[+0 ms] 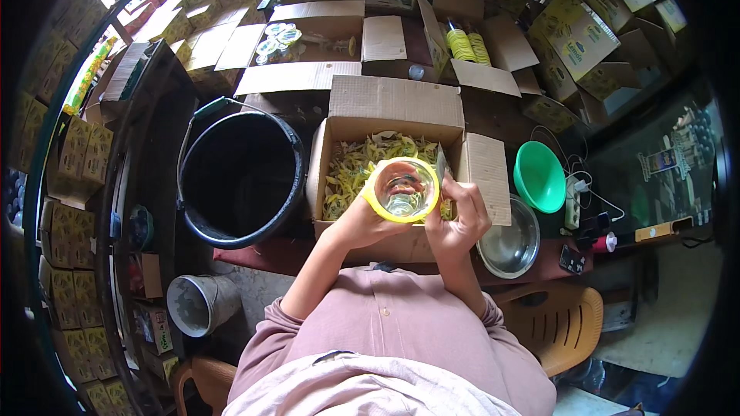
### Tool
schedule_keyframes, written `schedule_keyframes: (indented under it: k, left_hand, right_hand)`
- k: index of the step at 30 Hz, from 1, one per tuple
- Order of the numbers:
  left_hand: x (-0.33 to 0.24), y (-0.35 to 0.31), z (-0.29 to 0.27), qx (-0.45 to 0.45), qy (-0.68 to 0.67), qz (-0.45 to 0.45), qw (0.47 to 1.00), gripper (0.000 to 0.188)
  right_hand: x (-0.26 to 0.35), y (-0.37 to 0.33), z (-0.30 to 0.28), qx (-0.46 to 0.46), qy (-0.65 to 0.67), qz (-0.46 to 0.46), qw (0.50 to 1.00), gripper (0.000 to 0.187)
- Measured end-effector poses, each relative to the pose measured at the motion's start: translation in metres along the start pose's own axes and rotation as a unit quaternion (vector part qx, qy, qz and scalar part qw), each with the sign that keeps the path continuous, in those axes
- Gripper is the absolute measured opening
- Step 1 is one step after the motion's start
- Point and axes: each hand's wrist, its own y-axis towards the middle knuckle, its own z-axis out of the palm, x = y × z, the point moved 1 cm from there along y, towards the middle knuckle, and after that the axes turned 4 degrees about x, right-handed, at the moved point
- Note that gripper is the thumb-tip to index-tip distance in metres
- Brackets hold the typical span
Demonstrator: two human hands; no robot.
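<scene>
My left hand (356,223) is wrapped round a clear plastic jar (402,199) with a yellow rim, its mouth turned up toward me. The inside looks empty, with the palm showing through the wall. Close against the jar's right side, my right hand (460,219) has its fingers bent and pinched on a thin grey, blade-like piece (442,166) that stands up beside the rim. Most of that piece is hidden by fingers and jar. Both hands are over an open cardboard box (397,100) full of small yellow-green wrapped packets (347,166).
A big black bucket (189,177) stands left of the box. At right are a green bowl (539,177), a clear bowl (518,250) and a power strip (572,204) with cables. Behind, open cartons hold jars (279,42) and stacked yellow lids (462,45).
</scene>
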Motion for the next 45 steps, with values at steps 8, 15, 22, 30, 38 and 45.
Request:
schedule_keyframes:
  k: [8,15,22,30,38,45]
  left_hand:
    - [0.009,0.0,0.0,-0.022,-0.129,-0.005,0.991,0.065]
    - [0.014,-0.001,-0.003,-0.026,-0.126,-0.002,0.992,0.064]
    - [0.01,-0.001,-0.007,0.031,-0.062,-0.018,0.997,0.066]
    - [0.01,0.001,-0.001,-0.031,-0.033,0.012,0.999,0.067]
    - [0.012,0.0,-0.004,0.032,-0.008,0.009,0.999,0.068]
    - [0.026,0.001,-0.001,-0.024,-0.162,0.072,0.984,0.062]
  right_hand:
    - [-0.005,0.002,-0.002,0.009,0.064,0.052,0.997,0.022]
    - [0.0,-0.004,0.001,0.011,0.027,0.019,0.999,0.02]
    - [-0.009,0.004,0.0,0.03,0.01,-0.006,0.999,0.029]
    - [-0.01,0.006,-0.002,0.057,0.079,0.008,0.995,0.03]
    - [-0.017,0.003,-0.002,0.062,0.06,0.02,0.996,0.027]
    - [-0.01,-0.001,-0.004,0.026,0.074,0.067,0.995,0.023]
